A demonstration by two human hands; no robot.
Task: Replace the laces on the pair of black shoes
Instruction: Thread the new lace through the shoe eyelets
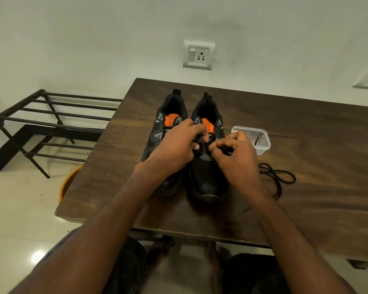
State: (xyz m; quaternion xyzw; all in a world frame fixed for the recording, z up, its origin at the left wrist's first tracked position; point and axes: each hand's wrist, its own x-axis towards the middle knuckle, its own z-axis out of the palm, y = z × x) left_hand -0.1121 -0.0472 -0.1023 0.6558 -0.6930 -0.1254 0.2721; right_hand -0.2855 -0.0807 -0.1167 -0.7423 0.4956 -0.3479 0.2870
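Note:
Two black shoes with orange insoles stand side by side on the dark wooden table (306, 128), toes toward me. My left hand (174, 147) lies across the left shoe (155, 136) and grips the tongue area of the right shoe (206, 179). My right hand (236, 153) pinches something small and black at the right shoe's eyelets, probably a lace end. A loose black lace (278, 177) lies coiled on the table to the right of the shoes.
A clear plastic tub (261, 143) with a black lace piece inside sits right of the shoes. A black metal shoe rack (40, 124) stands on the floor at left. An orange bucket (67, 183) peeks out under the table's left edge. The wall is just behind.

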